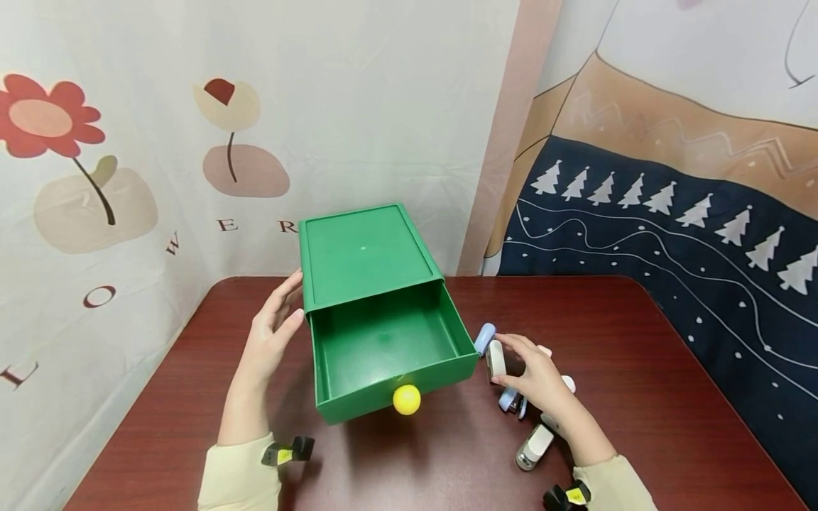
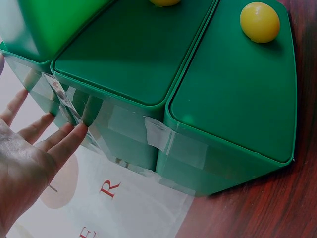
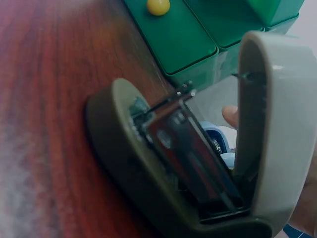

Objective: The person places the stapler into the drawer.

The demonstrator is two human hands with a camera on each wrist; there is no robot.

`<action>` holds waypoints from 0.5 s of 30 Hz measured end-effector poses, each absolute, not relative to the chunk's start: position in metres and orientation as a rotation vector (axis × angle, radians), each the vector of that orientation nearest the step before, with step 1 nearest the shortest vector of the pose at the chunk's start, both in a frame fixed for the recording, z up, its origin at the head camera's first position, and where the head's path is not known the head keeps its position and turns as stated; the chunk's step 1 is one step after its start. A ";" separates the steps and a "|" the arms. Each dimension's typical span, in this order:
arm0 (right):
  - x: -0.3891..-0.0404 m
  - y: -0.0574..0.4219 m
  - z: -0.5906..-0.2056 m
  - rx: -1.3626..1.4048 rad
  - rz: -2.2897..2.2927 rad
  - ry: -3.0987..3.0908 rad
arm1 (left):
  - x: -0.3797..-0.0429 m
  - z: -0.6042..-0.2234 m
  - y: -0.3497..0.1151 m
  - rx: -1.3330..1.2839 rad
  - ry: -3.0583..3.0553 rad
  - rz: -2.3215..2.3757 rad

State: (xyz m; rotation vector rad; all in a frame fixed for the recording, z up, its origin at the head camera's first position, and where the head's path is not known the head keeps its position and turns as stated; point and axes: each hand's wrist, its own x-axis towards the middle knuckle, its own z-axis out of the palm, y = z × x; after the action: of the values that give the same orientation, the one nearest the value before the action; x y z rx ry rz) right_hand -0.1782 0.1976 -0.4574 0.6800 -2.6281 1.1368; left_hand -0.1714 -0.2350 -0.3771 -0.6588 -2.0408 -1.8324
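Observation:
A green drawer box (image 1: 371,255) stands on the table with its top drawer (image 1: 383,355) pulled out; a yellow knob (image 1: 406,399) is on its front. My left hand (image 1: 271,333) is at the box's left side, fingers spread and nearly straight; in the left wrist view its fingertips meet the taped wall. On the right, my right hand (image 1: 537,372) has thumb and fingertips at opposite ends of a white stapler (image 1: 495,360). A blue stapler (image 1: 486,338) lies beside it. Another blue stapler (image 1: 509,399) sits below the thumb. In the right wrist view a large stapler (image 3: 287,129) hides most of this hand.
A white-topped stapler (image 1: 535,446) lies toward the front, near the right wrist. More small pale pieces (image 1: 568,383) show partly behind the right hand. Lower drawers with yellow knobs (image 2: 260,22) are closed. A printed curtain (image 1: 383,106) hangs behind the table (image 1: 607,326).

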 end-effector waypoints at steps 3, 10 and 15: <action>-0.180 0.198 -0.459 0.664 1.118 -2.662 | -0.172 -0.377 -0.235 -0.659 -2.041 -1.835; -0.183 0.198 -0.462 0.647 1.028 -2.759 | -0.170 -0.376 -0.233 -0.647 -2.037 -1.836; -0.185 0.196 -0.463 0.643 0.959 -2.806 | -0.169 -0.374 -0.231 -0.640 -2.019 -1.850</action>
State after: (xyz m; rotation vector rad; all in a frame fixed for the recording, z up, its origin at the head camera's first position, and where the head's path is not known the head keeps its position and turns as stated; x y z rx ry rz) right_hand -0.1845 0.1956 -0.4631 0.6426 -2.8056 0.9586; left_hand -0.1686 -0.2313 -0.3739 -0.6396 -2.0186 -1.8498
